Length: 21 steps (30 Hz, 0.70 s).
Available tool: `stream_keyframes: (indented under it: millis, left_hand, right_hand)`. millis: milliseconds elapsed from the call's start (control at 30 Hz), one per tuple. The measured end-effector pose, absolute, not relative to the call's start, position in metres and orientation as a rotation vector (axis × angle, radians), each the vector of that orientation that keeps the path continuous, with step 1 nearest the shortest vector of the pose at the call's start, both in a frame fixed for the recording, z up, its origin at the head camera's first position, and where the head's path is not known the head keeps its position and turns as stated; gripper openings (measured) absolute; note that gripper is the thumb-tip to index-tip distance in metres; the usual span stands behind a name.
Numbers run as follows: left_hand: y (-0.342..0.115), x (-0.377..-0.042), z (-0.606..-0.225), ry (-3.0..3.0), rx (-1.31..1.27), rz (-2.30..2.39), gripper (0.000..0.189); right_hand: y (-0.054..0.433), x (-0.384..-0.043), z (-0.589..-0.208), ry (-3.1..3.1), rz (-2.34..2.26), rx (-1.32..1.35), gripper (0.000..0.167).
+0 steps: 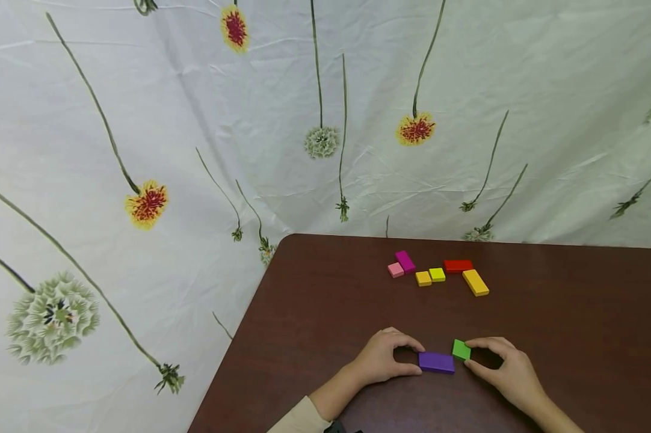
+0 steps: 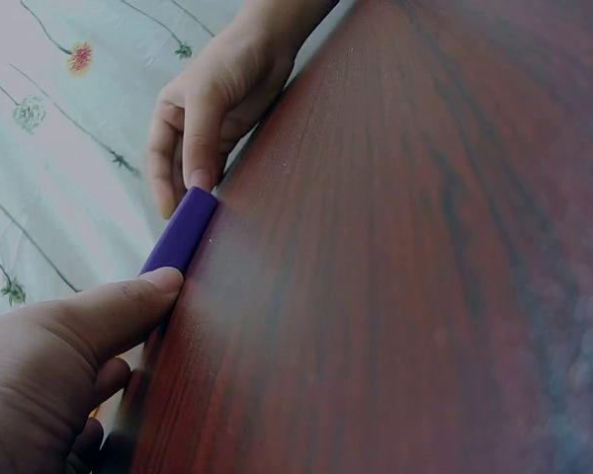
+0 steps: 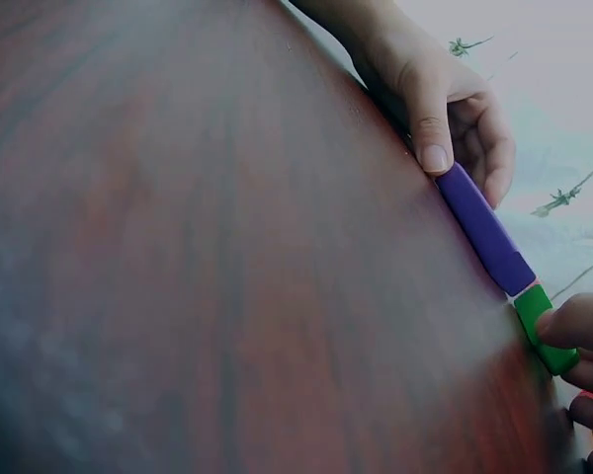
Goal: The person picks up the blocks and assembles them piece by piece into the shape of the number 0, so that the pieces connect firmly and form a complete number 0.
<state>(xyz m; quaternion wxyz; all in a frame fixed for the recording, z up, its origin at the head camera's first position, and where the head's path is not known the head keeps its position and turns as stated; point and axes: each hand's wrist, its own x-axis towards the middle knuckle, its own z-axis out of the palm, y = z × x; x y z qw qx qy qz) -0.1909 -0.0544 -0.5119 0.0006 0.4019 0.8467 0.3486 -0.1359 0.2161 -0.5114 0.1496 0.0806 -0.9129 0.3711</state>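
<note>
The left grip [image 1: 382,359] pinches the purple block [image 1: 436,362], its long axis running rightward toward the green block [image 1: 461,350], pinched by the right grip [image 1: 509,370].

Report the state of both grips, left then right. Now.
Left grip: holding the purple block at one end.
Right grip: holding the green block between thumb and finger.

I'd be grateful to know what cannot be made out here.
Left grip: left wrist view, partly cut off by the left edge.
Right grip: right wrist view, mostly cut off by the right edge.
Green block: left wrist view, apparently hidden behind the purple block and right grip.
Right forearm: head view, cut off by the bottom edge.
</note>
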Motion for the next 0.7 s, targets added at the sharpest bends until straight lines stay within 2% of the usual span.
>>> stream_keyframes:
  millis: [700]
  left_hand:
    - [-0.0537,-0.1919,-0.5148,2.701,1.323,1.071,0.033]
  right_hand:
    - [0.2183,-0.1347,-0.5188,-2.539,1.125,0.327,0.035]
